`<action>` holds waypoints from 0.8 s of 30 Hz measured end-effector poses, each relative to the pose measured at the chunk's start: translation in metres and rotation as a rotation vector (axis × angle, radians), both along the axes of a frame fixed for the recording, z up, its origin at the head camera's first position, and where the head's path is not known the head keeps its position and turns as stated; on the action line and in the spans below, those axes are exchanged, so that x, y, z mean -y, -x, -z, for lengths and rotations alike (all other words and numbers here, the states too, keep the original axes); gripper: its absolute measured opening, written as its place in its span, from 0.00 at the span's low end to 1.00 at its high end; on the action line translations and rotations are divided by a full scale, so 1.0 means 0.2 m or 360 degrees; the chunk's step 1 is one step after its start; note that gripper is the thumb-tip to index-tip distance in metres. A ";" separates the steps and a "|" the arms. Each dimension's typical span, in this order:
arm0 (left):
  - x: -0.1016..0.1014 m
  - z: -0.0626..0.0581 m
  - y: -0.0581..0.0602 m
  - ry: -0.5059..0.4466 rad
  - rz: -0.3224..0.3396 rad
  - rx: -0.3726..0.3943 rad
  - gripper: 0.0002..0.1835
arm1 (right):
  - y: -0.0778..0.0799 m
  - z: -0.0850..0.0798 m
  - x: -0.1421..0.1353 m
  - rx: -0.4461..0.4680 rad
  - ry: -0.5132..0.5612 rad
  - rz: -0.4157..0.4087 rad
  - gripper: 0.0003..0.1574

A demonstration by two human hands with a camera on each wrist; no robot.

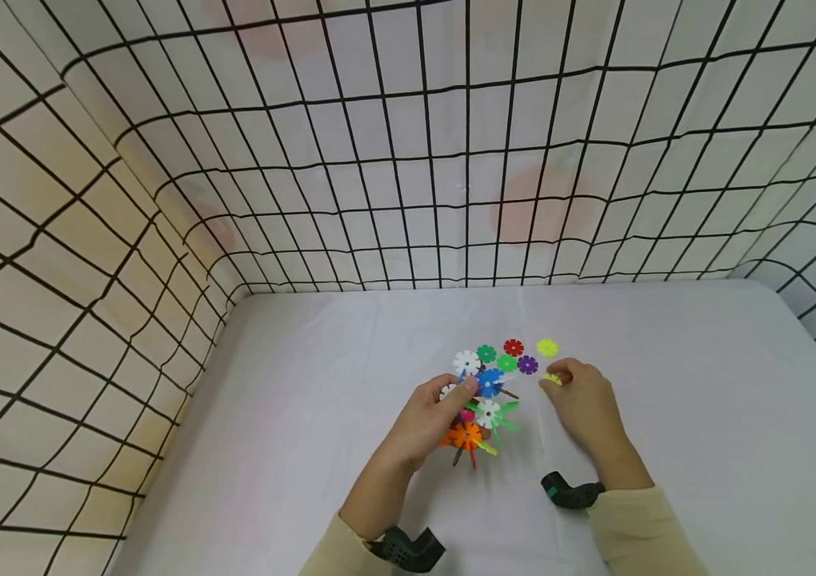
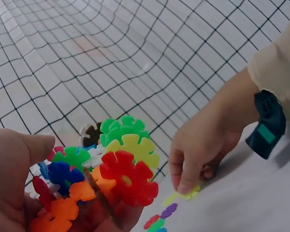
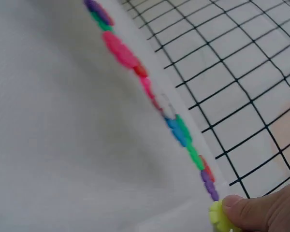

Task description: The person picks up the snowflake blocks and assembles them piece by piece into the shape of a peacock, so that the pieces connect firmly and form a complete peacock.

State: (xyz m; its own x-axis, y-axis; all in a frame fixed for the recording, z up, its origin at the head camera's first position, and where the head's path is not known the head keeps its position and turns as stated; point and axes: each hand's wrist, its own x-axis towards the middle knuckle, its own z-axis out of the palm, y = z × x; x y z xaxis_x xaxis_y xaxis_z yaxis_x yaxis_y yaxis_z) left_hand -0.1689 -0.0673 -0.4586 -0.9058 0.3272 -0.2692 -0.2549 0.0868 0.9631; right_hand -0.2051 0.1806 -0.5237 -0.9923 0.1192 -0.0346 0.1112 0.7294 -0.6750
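Observation:
A many-coloured cluster of interlocked plastic snowflake discs (image 1: pixel 467 436) is gripped in my left hand (image 1: pixel 426 416), the thumb lying over its upper side. In the left wrist view a red disc (image 2: pixel 129 178), a yellow disc (image 2: pixel 137 149) and a green disc (image 2: pixel 123 130) stick out from its right side. My right hand (image 1: pixel 586 404) pinches a yellow snowflake disc (image 3: pixel 218 216) between thumb and fingers, low over the table to the right of the cluster. Just beyond those fingertips lies another yellow disc (image 1: pixel 547 347).
Loose discs lie in a line on the white tabletop (image 1: pixel 293 424), among them a red disc (image 1: pixel 514 347), a purple disc (image 1: pixel 527 365) and a dark green disc (image 1: pixel 486 354). Black wire mesh (image 1: pixel 444 184) stands along the table's back and sides.

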 end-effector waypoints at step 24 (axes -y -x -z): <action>0.03 0.00 0.00 -0.0140 0.0381 0.0142 0.26 | -0.08 -0.20 0.04 -0.0489 0.1423 -0.1151 0.21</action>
